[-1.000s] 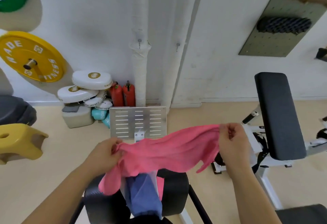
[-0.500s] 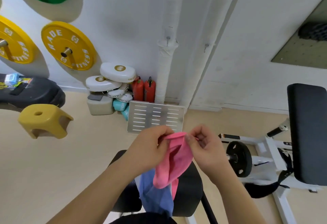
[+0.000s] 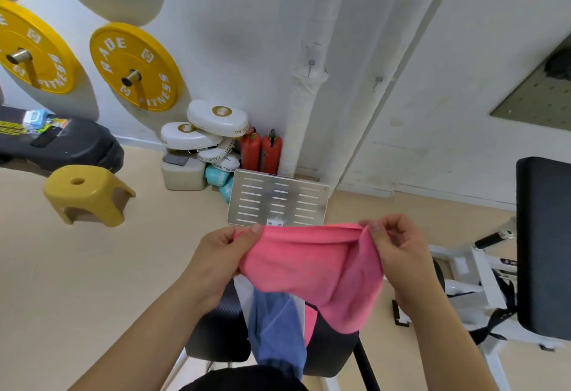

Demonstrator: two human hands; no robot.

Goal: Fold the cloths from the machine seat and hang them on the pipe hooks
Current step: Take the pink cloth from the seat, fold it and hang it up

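Both hands, left & right, pinch pink cloth taut above blue cloth on seat.

The black padded machine seat carries a blue cloth draped over its middle, with a white cloth and a pink strip showing at its edges. The beige floor bears a yellow plastic stool — and, by the wall, two red fire extinguishers.

White wall, beige floor, yellow stool, yellow weight plates
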